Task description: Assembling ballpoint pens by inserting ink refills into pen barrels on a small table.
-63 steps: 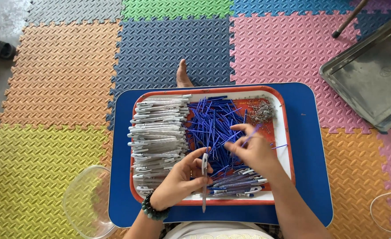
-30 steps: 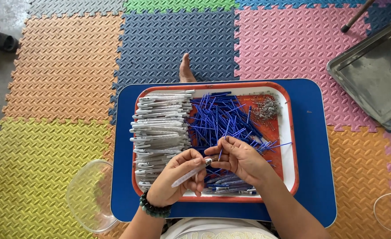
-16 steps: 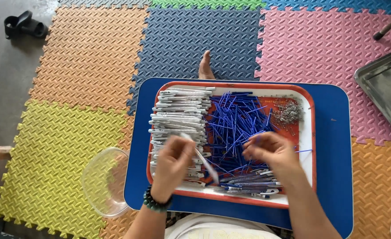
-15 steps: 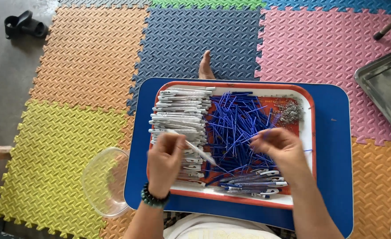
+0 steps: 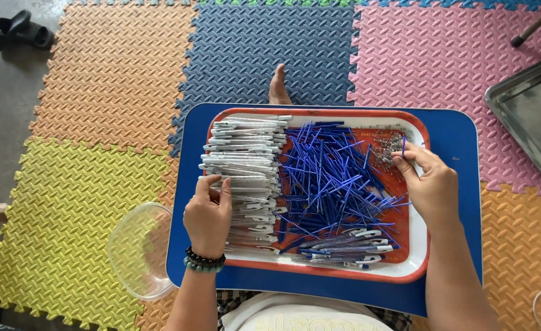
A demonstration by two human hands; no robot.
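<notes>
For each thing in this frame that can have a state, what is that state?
Left hand: resting on the white pen barrels, fingers curled.
Right hand: pinching one blue refill upright over the small springs.
Blue refills: loose heap in the tray.
Clear bowl: looks empty.

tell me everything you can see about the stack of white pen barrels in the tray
The stack of white plastic pen barrels fills the left part of the red-rimmed white tray. The barrels lie flat and roughly parallel, pointing left to right, packed in a long column from the far edge toward the person. Clips show on several. The left hand rests on the stack's near left side. A loose pile of thin blue refills borders it on the right.
</notes>
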